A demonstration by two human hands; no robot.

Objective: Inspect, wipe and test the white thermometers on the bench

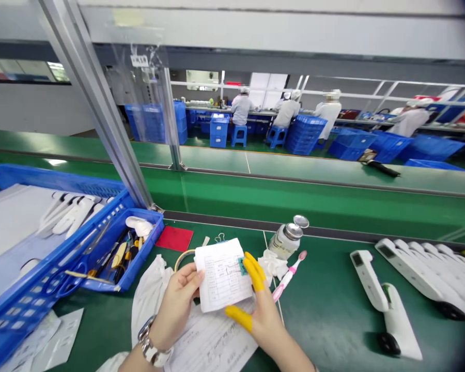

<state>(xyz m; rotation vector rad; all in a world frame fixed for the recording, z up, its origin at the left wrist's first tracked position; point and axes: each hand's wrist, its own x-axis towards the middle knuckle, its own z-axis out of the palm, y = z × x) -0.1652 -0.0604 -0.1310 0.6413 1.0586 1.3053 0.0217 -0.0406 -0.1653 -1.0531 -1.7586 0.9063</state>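
Observation:
My left hand (178, 297), a watch on its wrist, pinches a small white booklet of paper (222, 279) by its left edge. The upper page carries a printed table with handwriting. Yellow finger covers are on the thumb and two fingers of my right hand (261, 305). Its thumb and fingers are spread around the booklet's right side, with the fingertips beside a small green piece (242, 266) at the page's edge. Whether that piece is loose or attached, I cannot tell. Beneath the hands lie a written sheet (217, 343) and a white cloth (149, 294).
A blue tray (129, 279) of tools and a larger blue basket (46, 289) stand left. Behind the hands are a metal-topped bottle (284, 241) and a pink toothbrush (290, 276). White handheld devices (403, 320) lie right. Beyond the partition, several people sit or stand at benches.

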